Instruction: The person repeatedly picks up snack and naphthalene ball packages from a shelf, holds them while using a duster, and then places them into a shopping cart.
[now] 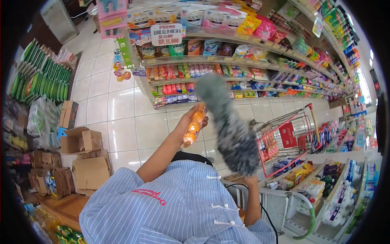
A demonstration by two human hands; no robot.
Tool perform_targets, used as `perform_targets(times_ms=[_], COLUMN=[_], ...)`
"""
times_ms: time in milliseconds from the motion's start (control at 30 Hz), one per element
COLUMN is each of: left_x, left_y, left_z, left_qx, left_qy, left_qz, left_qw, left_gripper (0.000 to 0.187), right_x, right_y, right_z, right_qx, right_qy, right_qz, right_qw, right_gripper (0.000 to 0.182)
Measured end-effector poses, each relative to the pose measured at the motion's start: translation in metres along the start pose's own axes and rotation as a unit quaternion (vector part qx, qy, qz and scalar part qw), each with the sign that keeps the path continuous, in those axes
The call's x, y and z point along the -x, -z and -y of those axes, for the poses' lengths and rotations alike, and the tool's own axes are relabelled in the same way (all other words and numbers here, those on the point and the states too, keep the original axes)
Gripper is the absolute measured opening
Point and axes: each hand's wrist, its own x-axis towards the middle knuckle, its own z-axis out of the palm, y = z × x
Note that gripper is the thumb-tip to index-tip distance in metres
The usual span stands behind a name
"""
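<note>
My left hand is closed round a small orange cylindrical pack with light ends, held tilted in front of my chest. A fluffy grey feather-like duster rises from my right side and is blurred by motion. Its top end is pale green-grey, its lower end dark. My right hand is at the duster's lower end, mostly hidden behind the fluff, and grips it there.
Shelves of bagged goods stand ahead, with a promo sign. A shopping cart and a metal step ladder are on the right. Cardboard boxes lie left. White floor tiles run between.
</note>
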Motion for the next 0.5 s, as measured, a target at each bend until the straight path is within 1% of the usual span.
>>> perform_targets(times_ms=[67, 133, 167, 200, 233, 267, 333, 367, 433, 467, 500], left_x=[-0.007, -0.001, 0.006, 0.023, 0.032, 0.012, 0.018, 0.019, 0.012, 0.01, 0.009], left_y=[0.013, 0.008, 0.006, -0.024, -0.041, 0.039, -0.006, -0.008, 0.004, 0.014, 0.023], left_z=[-0.009, -0.019, -0.017, -0.01, -0.008, -0.016, -0.002, 0.001, 0.004, 0.002, -0.003], left_qx=[0.026, 0.047, 0.036, 0.024, 0.012, 0.008, 0.099, 0.064, 0.052, 0.047, 0.035], left_qy=[0.02, 0.042, 0.003, -0.036, -0.075, 0.085, 0.086, 0.06, 0.052, 0.048, 0.067], left_qz=[0.046, 0.086, 0.013, -0.06, -0.131, 0.148, 0.036, 0.022, 0.027, 0.029, 0.083], left_qw=[0.998, 0.994, 0.999, 0.997, 0.988, 0.985, 0.991, 0.996, 0.997, 0.997, 0.994], left_gripper=[0.042, 0.04, 0.036, 0.033, 0.029, 0.031, 0.031, 0.029, 0.03, 0.03, 0.032], right_x=[0.001, -0.008, -0.013, -0.02, -0.028, -0.034, -0.041, -0.044, -0.035, -0.021, -0.019], right_y=[-0.005, -0.007, -0.004, 0.003, 0.011, 0.012, 0.02, 0.022, 0.023, 0.016, 0.016], right_z=[-0.004, 0.001, 0.003, 0.021, 0.038, 0.03, 0.016, 0.019, 0.029, 0.018, 0.029], right_qx=[0.027, 0.035, 0.032, 0.033, 0.034, 0.01, -0.028, -0.042, -0.003, 0.079, 0.067], right_qy=[0.086, 0.102, 0.074, 0.036, -0.003, -0.083, -0.169, -0.17, -0.095, 0.001, 0.019], right_qz=[0.036, 0.069, 0.082, 0.062, 0.041, 0.038, 0.016, -0.002, -0.033, -0.04, -0.024], right_qw=[0.995, 0.992, 0.993, 0.997, 0.999, 0.996, 0.985, 0.985, 0.995, 0.996, 0.997], right_gripper=[0.035, 0.037, 0.037, 0.035, 0.033, 0.033, 0.032, 0.032, 0.032, 0.032, 0.033])
